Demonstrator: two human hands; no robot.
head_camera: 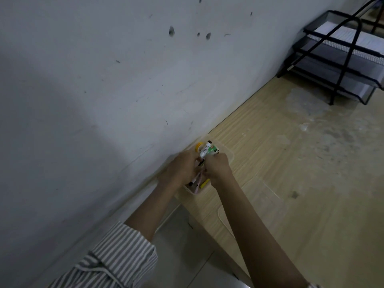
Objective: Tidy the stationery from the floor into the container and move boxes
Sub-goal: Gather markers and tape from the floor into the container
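Observation:
A clear plastic container (229, 155) sits on the wooden surface against the white wall. Both hands meet over it. My left hand (181, 168) and my right hand (217, 168) together grip a bundle of pens and markers. A white marker (204, 150) with a black cap sticks up between them. Pink pens (197, 187) and a yellow highlighter (204, 183) poke out below the hands. A yellow tape roll (198, 146) and a green-and-white item (214, 151) lie at the container's far end.
A black mesh paper tray rack (340, 55) with white sheets stands at the far right. A clear flat lid (249, 206) lies on the wooden surface (291, 163) near my right forearm. Grey floor tiles (187, 256) show below.

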